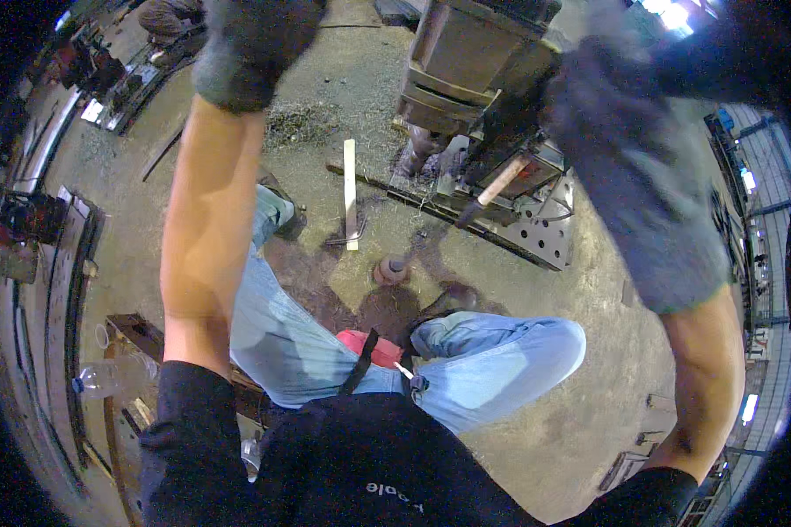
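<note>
Both my arms are raised, in dark grey knitted gloves. My left hand (255,48) is up at the top edge, left of the machine; its fingers are dark and run out of the picture. My right hand (624,149) is smeared by motion beside the upper right of the machine; whether it touches it I cannot tell. Between them stands a heavy drilling machine (461,61), its thick bit (424,149) pointing down at a metal base strewn with shavings. Against the base leans a wooden-handled tool (504,180), perhaps a hammer. A plate with round holes (540,233) lies beside it.
On the floor lie a pale flat strip (351,193) and a reddish-brown bottle (392,270). Long steel bars (57,263) run along the left. A clear plastic bottle (119,378) is by my left elbow. A red pouch (371,348) hangs between my legs. Another person's leg (169,19) shows at far left.
</note>
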{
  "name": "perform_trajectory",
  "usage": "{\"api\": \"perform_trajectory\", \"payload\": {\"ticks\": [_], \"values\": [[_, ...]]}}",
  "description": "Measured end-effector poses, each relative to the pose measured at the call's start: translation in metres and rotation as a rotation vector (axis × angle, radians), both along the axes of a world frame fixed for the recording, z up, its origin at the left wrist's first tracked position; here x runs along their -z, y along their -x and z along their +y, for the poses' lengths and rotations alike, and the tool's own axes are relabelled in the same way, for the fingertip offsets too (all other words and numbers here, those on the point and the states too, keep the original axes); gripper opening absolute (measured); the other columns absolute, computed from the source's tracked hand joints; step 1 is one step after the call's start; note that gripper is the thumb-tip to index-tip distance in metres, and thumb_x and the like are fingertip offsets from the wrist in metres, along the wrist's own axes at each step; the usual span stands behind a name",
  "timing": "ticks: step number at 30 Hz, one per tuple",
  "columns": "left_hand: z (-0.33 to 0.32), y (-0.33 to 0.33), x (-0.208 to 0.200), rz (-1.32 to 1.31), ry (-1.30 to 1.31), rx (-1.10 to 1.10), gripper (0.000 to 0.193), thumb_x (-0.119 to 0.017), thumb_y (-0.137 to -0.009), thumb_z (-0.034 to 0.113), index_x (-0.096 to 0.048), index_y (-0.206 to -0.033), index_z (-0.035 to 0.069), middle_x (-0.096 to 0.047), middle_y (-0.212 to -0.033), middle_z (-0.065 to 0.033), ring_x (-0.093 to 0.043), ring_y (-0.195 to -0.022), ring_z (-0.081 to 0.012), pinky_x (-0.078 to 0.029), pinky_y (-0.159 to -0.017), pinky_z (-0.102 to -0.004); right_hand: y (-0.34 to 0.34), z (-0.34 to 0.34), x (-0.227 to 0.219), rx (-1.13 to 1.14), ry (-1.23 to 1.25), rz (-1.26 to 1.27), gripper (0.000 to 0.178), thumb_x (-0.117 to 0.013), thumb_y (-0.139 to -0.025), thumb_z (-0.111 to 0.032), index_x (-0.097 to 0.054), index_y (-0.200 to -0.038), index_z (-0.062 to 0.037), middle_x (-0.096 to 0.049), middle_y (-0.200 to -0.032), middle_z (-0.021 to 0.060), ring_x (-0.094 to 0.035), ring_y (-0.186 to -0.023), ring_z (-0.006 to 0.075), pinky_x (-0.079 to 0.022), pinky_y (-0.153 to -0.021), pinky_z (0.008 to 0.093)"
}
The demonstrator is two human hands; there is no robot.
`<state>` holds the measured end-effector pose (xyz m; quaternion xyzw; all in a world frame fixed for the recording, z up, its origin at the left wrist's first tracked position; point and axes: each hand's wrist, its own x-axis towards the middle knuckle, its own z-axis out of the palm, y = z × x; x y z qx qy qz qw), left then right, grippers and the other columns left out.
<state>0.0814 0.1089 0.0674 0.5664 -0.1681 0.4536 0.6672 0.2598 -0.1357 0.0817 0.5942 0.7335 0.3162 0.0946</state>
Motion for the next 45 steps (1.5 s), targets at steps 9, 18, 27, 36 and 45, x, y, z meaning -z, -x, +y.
{"api": "perform_trajectory", "payload": {"ticks": [9, 18, 27, 36, 45], "values": [[-0.08, 0.013, 0.026, -0.367, 0.169, 0.732, 0.086, -0.037, -0.098, 0.068, -0.044, -0.148, -0.001, -0.053, -0.144, -0.0233, -0.053, -0.132, -0.0395, -0.04, -0.113, -0.0526, 0.052, 0.037, 0.067, -0.317, -0.093, 0.792, 0.021, -0.06, -0.09, -0.01, -0.067, -0.11, -0.0044, -0.069, -0.103, 0.0082, -0.067, -0.099, 0.0267, -0.054, -0.088, 0.0354], [-0.09, 0.084, 0.089, 0.644, 0.323, -0.219, 0.061, -0.057, -0.098, 0.038, -0.051, -0.143, -0.002, -0.063, -0.133, -0.02, -0.065, -0.117, -0.031, -0.052, -0.1, -0.0397, 0.049, 0.029, 0.134, 0.185, 0.403, 0.146, 0.019, -0.063, -0.087, -0.027, -0.067, -0.095, -0.0109, -0.073, -0.086, 0.0115, -0.072, -0.082, 0.0262, -0.051, -0.074, 0.045], [-0.097, 0.039, 0.148, 1.102, -0.658, -0.659, 0.082, -0.068, -0.087, 0.048, -0.04, -0.149, 0.002, -0.048, -0.145, -0.0288, -0.052, -0.13, -0.0477, -0.044, -0.108, -0.0495, 0.036, -0.034, 0.321, 0.698, 0.354, 1.151, 0.104, -0.076, -0.074, -0.062, -0.035, -0.153, -0.0095, -0.065, -0.123, 0.0297, -0.064, -0.116, 0.044, -0.048, -0.102, 0.0521], [-0.103, 0.003, 0.131, 1.248, -0.418, -0.348, 0.062, -0.063, -0.095, 0.031, -0.045, -0.148, 0.005, -0.06, -0.135, -0.0217, -0.063, -0.121, -0.0318, -0.048, -0.103, -0.0421, 0.051, -0.03, 0.359, 0.584, 0.657, 1.26, 0.112, -0.078, -0.068, -0.065, -0.03, -0.157, -0.0158, -0.063, -0.128, 0.0277, -0.061, -0.119, 0.045, -0.047, -0.103, 0.0499], [-0.073, -0.069, -0.058, 0.292, -0.05, -0.061, 0.077, -0.037, -0.1, 0.068, -0.05, -0.144, 0.006, -0.06, -0.131, -0.0136, -0.061, -0.118, -0.0296, -0.049, -0.101, -0.0463, 0.062, -0.021, 0.376, 0.721, 0.476, 1.327, 0.102, -0.086, -0.066, -0.054, -0.041, -0.146, -0.011, -0.061, -0.13, 0.0249, -0.059, -0.122, 0.0421, -0.048, -0.103, 0.0466]]}}
